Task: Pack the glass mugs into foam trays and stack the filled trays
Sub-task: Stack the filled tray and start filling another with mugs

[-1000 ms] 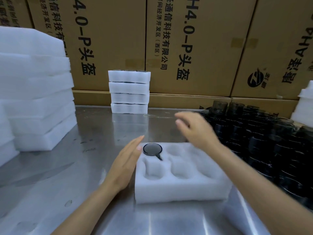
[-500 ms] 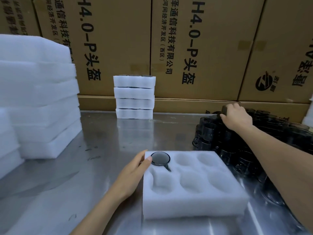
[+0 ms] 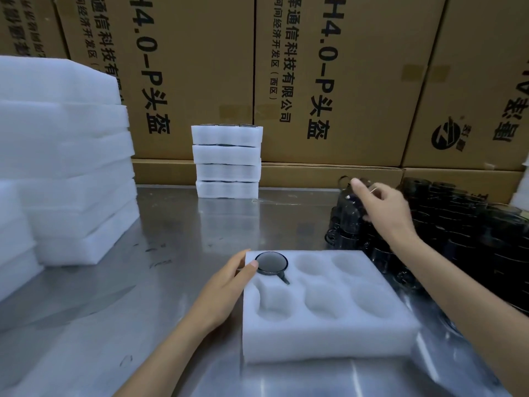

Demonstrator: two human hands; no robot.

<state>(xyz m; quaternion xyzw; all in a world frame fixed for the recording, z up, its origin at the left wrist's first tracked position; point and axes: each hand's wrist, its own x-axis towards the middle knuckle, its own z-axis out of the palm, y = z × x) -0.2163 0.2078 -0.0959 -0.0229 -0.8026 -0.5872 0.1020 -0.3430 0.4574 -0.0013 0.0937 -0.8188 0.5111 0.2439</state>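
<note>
A white foam tray (image 3: 329,336) with several round pockets lies on the steel table in front of me. One dark glass mug (image 3: 271,263) sits in its far-left pocket; the other pockets hold nothing. My left hand (image 3: 226,285) rests flat against the tray's left side, thumb on the top edge beside that mug. My right hand (image 3: 383,209) grips a dark glass mug (image 3: 350,209) lifted off the crowd of dark mugs (image 3: 463,224) at the right. A stack of filled foam trays (image 3: 227,161) stands at the back.
Tall piles of foam trays (image 3: 65,156) fill the left side of the steel table (image 3: 171,239). Brown cartons (image 3: 329,81) wall off the back. More white foam (image 3: 522,193) shows at the far right edge.
My right hand reached right to the mugs, took hold of one and now lifts it toward the tray. My left hand stayed against the tray's left side.
</note>
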